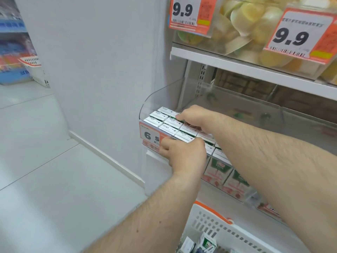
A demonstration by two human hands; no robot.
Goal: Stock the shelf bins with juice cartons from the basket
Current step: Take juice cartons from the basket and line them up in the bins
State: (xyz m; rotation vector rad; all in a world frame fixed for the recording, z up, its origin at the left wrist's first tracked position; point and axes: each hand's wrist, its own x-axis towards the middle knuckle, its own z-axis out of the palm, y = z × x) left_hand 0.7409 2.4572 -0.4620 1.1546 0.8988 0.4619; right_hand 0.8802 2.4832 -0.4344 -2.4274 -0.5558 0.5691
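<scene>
A clear plastic shelf bin [155, 99] holds rows of juice cartons [160, 118] with white tops and green sides. My right hand [195, 116] reaches into the bin from the right, its fingers curled down on a carton in the second row. At the bin's front, my left hand [182, 155] has its fingers over the price label [148, 135] and its thumb on a front-row carton top, pinching the front wall. Below, the white basket [218, 227] with an orange handle holds a few more cartons [207, 241].
More cartons [231, 181] show through the bin's clear front to the right. Above is a shelf [237, 66] with bins of yellow jelly cups and 9.9 price tags [184, 10]. A white side panel stands left of the bin. Another basket [34, 68] sits far left on the floor.
</scene>
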